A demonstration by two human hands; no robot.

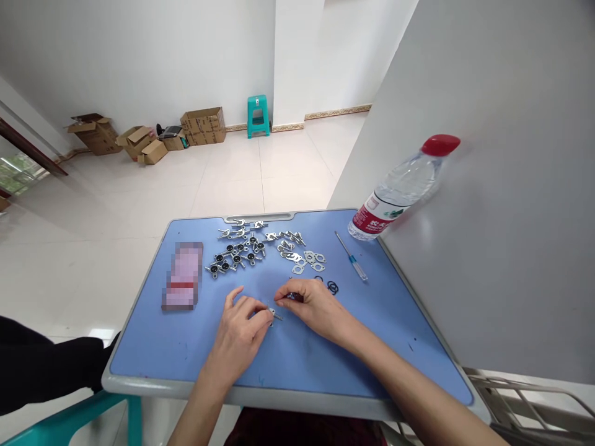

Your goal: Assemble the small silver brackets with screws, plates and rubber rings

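Pinching a small metal part (274,314), silvery with thin prongs, is the left hand (239,325): narrow grip, thumb against forefinger. Part sits low over the middle of the desk (325,368); can't tell if it touches the surface. Right hand (318,306) just beside it, fingertips drawn close together, narrow grip too (whether anything is held in there, can't tell, fingers cover it).

Just beyond the right hand, thin black rings (332,287), round, smooth-looking. Past those, flat pale metal plates (318,267), each with a large hole, partly overlapping; small shiny metal pieces (292,238) heaped behind them. Further left, a cluster of metal fittings with round black centres (237,259), stubby arms poking out; behind it, bare forked metal fittings (239,233).

Right side: screwdriver (357,266), slim metal shaft, clear-and-blue handle, lying at a slant. Near the back right corner, clear plastic bottle (395,192), red cap, red-and-white label. Left side: blurred-out purplish rectangle (185,272), red band across.

Desk top smooth blue, rounded grey rim. Beyond, glossy pale floor tiles (232,179), teal plastic stool (258,116), brown cardboard boxes (203,127) by the white wall.
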